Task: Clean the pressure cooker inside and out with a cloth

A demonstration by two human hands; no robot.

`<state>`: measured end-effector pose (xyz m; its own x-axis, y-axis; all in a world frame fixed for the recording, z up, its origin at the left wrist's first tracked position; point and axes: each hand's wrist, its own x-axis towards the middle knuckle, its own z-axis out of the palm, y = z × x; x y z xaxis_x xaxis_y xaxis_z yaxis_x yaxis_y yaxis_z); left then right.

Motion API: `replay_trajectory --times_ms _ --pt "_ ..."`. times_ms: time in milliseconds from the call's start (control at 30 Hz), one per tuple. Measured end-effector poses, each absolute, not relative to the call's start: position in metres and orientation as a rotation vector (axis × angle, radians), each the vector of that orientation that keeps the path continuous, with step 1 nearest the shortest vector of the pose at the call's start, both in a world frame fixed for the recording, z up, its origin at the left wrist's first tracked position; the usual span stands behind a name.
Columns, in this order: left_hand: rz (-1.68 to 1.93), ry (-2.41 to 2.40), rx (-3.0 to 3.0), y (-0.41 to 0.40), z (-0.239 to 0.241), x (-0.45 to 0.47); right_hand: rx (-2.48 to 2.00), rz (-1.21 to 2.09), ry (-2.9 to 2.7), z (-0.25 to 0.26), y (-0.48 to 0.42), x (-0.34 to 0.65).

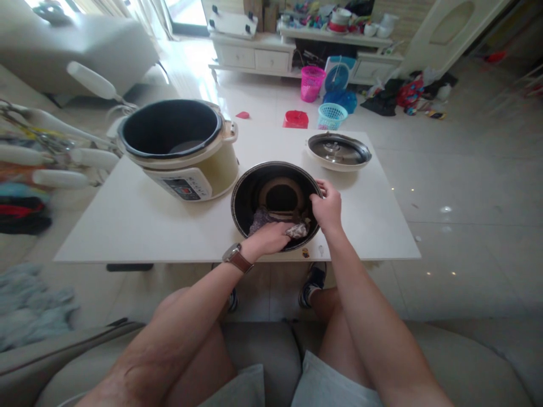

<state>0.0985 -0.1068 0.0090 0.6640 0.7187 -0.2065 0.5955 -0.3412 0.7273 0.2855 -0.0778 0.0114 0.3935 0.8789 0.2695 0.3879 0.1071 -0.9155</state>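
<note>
A dark round inner pot (280, 181) is tipped toward me at the front of the white table. My right hand (327, 206) grips its right rim, thumb inside and fingers outside. Inside the pot, my left hand (271, 237), with a watch on its wrist, is closed on a crumpled greyish cloth (299, 229) that lies against the lower wall. Left of the pot stands a white electric pressure cooker (216, 169) with its top uncovered and a control panel facing me. The cooker's lid (339, 164) rests upside down at the table's back right.
The white table (139, 232) ends close in front of my knees. On the floor beyond it are a pink basket (313, 85), a light blue basket (332, 116) and a red stool (296, 118). A white rack with padded arms (93, 82) stands at the left.
</note>
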Motion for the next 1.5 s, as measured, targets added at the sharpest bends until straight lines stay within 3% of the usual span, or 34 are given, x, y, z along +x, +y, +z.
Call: replay_trajectory --times_ms 233,1500 --pt "-0.075 1.15 2.28 -0.102 0.011 0.098 -1.353 0.622 -1.323 0.025 -0.081 0.296" --pt "-0.086 1.187 2.326 -0.101 0.006 0.101 -1.472 0.506 -1.299 0.021 -0.085 0.284"
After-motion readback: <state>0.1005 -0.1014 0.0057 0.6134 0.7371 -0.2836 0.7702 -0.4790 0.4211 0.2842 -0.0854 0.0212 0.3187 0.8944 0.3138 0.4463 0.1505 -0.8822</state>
